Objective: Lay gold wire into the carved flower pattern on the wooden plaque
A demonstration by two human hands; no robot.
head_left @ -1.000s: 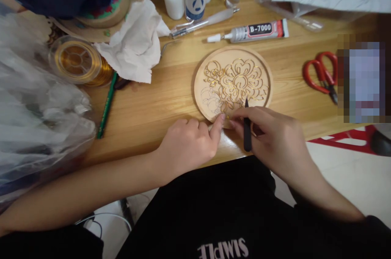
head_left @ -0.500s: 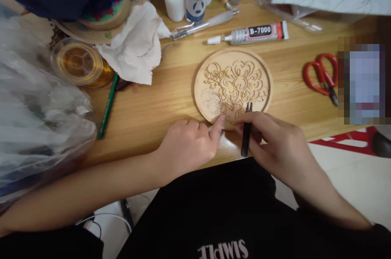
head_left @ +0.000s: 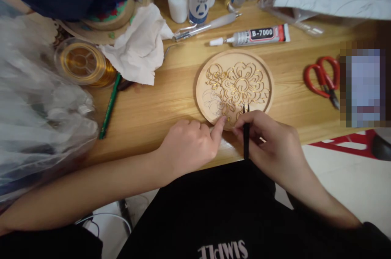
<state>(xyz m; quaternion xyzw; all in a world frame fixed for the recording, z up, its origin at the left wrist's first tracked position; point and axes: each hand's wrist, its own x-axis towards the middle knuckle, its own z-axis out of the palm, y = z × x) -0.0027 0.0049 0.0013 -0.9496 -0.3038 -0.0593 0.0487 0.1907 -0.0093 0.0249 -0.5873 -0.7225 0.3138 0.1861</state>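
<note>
My right hand (head_left: 275,139) grips black tweezers (head_left: 246,141), long axis pointing away from me, prongs apart over the near-right part of the wooden plate (head_left: 199,88). My left hand (head_left: 189,143) is curled, index at the near rim; whether it grips anything, I cannot tell.

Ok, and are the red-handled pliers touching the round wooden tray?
Apart. The head view shows a strip of tabletop between the red-handled pliers and the right rim of the round wooden tray.
</note>
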